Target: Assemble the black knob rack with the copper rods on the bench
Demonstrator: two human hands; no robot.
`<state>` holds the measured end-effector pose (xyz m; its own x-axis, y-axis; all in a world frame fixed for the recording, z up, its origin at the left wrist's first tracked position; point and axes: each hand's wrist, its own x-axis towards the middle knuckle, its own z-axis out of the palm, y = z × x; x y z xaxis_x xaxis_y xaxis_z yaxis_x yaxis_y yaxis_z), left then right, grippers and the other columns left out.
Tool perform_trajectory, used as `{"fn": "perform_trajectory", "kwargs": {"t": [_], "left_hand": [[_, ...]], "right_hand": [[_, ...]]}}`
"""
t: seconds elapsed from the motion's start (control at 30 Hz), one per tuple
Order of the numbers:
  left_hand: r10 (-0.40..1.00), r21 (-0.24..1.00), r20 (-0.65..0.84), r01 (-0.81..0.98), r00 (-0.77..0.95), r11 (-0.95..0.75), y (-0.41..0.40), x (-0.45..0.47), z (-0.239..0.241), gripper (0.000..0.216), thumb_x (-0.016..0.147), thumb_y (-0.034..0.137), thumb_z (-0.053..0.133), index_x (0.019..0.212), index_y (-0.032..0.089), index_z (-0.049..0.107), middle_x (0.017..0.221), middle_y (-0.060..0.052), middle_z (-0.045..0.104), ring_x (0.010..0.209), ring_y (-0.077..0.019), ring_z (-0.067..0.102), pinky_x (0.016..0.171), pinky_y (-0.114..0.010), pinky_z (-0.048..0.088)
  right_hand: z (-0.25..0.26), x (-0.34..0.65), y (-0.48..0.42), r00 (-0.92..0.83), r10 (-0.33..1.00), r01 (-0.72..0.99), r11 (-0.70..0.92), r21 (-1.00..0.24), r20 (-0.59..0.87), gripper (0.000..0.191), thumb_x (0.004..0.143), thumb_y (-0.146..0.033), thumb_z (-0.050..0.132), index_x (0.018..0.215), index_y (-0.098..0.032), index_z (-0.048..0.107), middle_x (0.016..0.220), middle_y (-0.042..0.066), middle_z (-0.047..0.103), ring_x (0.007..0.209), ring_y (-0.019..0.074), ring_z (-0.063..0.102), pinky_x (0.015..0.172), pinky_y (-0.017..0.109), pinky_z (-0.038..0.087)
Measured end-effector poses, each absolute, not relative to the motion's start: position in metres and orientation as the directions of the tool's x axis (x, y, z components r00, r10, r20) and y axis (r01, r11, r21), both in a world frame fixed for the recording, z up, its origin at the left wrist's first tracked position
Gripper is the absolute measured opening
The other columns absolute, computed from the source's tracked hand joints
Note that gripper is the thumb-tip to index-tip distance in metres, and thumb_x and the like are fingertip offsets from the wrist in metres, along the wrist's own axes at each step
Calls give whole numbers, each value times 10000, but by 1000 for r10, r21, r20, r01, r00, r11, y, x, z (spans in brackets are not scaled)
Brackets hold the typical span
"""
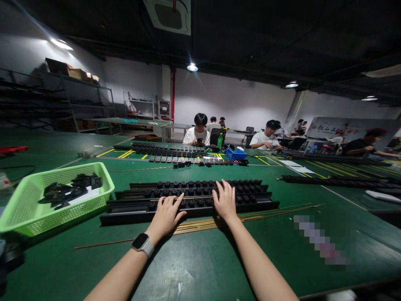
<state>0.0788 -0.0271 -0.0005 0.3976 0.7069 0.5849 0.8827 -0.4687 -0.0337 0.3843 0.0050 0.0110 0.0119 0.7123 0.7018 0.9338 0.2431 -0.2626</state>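
Observation:
Several long black rails (134,218) lie side by side on the green table, with rows of small black square modules (191,204) set along them. My left hand (167,214), with a watch (140,241) on its wrist, rests on the near rails with fingers spread. My right hand (225,201) lies further right over the modules, its fingers also stretched apart. Between the hands a thin brass rod (199,197) runs along the rails, close to the fingertips of both. A bundle of brass rods (197,227) lies on the table under my wrists.
A green plastic basket (108,177) with black parts (67,190) stands at left. Beyond the rails are rows of grey and black modules (188,159), a blue bin (235,154) and a green bottle (219,140). Black strips (313,180) lie at right. Other people (198,134) sit across the table.

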Motion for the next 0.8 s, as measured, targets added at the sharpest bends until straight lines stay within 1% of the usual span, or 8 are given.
{"fn": "perform_trajectory", "kwargs": {"t": [0.17, 0.27, 0.33, 0.43, 0.6, 0.67, 0.73, 0.8], "left_hand": [[701, -41, 590, 882, 400, -469, -24, 77, -3, 677, 1064, 562, 501, 1649, 226, 444, 1350, -173, 678, 1287, -321, 582, 1169, -535, 339], [711, -38, 580, 885, 397, -464, -24, 77, -3, 681, 1065, 557, 503, 1655, 224, 437, 1355, -174, 676, 1292, -323, 582, 1167, -535, 342], [721, -36, 568, 888, 396, -459, -25, 77, -2, 681, 1066, 553, 504, 1658, 223, 434, 1369, -175, 673, 1301, -325, 582, 1170, -536, 342], [729, -31, 564, 891, 389, -452, -26, 79, -1, 687, 1064, 557, 509, 1660, 225, 433, 1382, -176, 673, 1317, -332, 580, 1172, -545, 342], [740, -24, 554, 896, 381, -444, -27, 81, 1, 684, 1055, 559, 525, 1653, 234, 453, 1387, -179, 681, 1329, -346, 583, 1177, -565, 342], [750, -27, 541, 898, 382, -438, -28, 81, 2, 684, 1057, 555, 526, 1656, 234, 448, 1399, -181, 678, 1333, -345, 581, 1177, -564, 342], [758, -29, 529, 901, 381, -433, -28, 81, 4, 687, 1059, 552, 526, 1659, 227, 440, 1405, -184, 673, 1337, -344, 578, 1180, -563, 339], [764, -30, 520, 902, 381, -430, -29, 81, 5, 693, 1060, 550, 526, 1662, 218, 434, 1406, -186, 670, 1340, -344, 573, 1182, -563, 336]], "right_hand": [[15, 457, 17, 421, 579, 886, -100, -452, 698, 542, 1098, -453, 384, 1500, -160, 600, 1632, 236, 463, 1546, 404, 364, 1261, 698, 232], [11, 487, 19, 622, 570, 771, -323, -549, 537, 596, 1094, -471, 367, 1534, -117, 557, 1629, 267, 447, 1509, 420, 435, 1238, 622, 319], [8, 494, 20, 662, 597, 731, -380, -567, 454, 613, 1098, -487, 345, 1551, -120, 535, 1612, 267, 463, 1407, 404, 562, 1178, 562, 413], [5, 494, 21, 649, 632, 736, -379, -561, 425, 610, 1101, -508, 340, 1551, -149, 543, 1569, 251, 514, 1266, 376, 674, 1097, 512, 485], [5, 491, 20, 642, 644, 741, -382, -552, 416, 631, 1097, -520, 377, 1568, -129, 527, 1444, 280, 608, 1277, 397, 667, 1102, 536, 474], [7, 487, 19, 648, 629, 740, -387, -550, 429, 647, 1091, -513, 400, 1576, -99, 508, 1495, 306, 566, 1359, 423, 606, 1140, 578, 439], [12, 476, 16, 602, 620, 781, -329, -531, 503, 644, 1088, -502, 414, 1572, -87, 505, 1611, 310, 459, 1496, 439, 468, 1208, 633, 359], [17, 453, 12, 407, 643, 888, -110, -447, 649, 600, 1097, -480, 405, 1536, -95, 544, 1666, 274, 419, 1585, 415, 346, 1261, 656, 290]]}}
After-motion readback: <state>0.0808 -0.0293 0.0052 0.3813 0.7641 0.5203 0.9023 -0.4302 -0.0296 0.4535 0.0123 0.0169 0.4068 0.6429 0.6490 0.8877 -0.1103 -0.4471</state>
